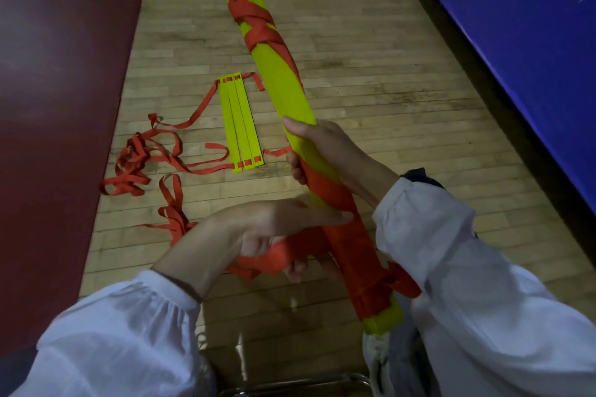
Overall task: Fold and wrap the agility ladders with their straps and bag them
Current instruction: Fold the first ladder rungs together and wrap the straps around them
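Observation:
I hold a long bundle of yellow ladder rungs (290, 97) slanting up over the floor, with red strap wound round its far end (254, 26) and its near end (354, 255). My right hand (325, 151) grips the bundle at its middle. My left hand (277, 232) grips a bunched length of red strap (277, 255) just left of the bundle, index finger stretched out against the wrapped part. A second ladder lies on the floor: three yellow rungs (240, 122) side by side, with loose red straps (142, 161) tangled to their left.
The floor is pale wood boards (371, 100). A dark red mat (58, 90) covers the left side and a blue mat (516, 26) the right. A curved metal tube (290, 385) shows at the bottom edge, with grey cloth (390, 361) beside it.

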